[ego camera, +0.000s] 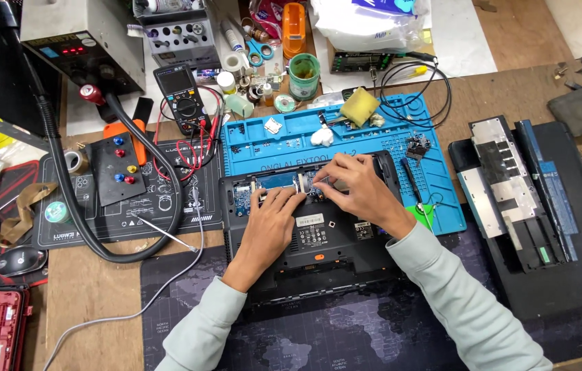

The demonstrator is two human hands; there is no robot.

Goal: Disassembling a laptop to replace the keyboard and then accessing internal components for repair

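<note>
A cluttered wooden workbench (92, 288) fills the scene, tools and parts strewn around an upturned black laptop (318, 240) that lies at its centre, partly on a dark map-printed mat (346, 336). We see its open bay (277, 189) exposing blue circuit boards at the far edge of the laptop. Our left hand (272, 221) rests flat on the laptop's base, fingers pressed against the edge of the bay; our right hand (358, 189) arches over the bay, fingertips bunched on a small part we cannot make out. Just beyond the laptop lies a blue repair mat (373, 137) carrying a yellow sponge (358, 106). Left of the laptop stands a multimeter (180, 96); right of it, a dismantled laptop casing (538, 206).
</note>
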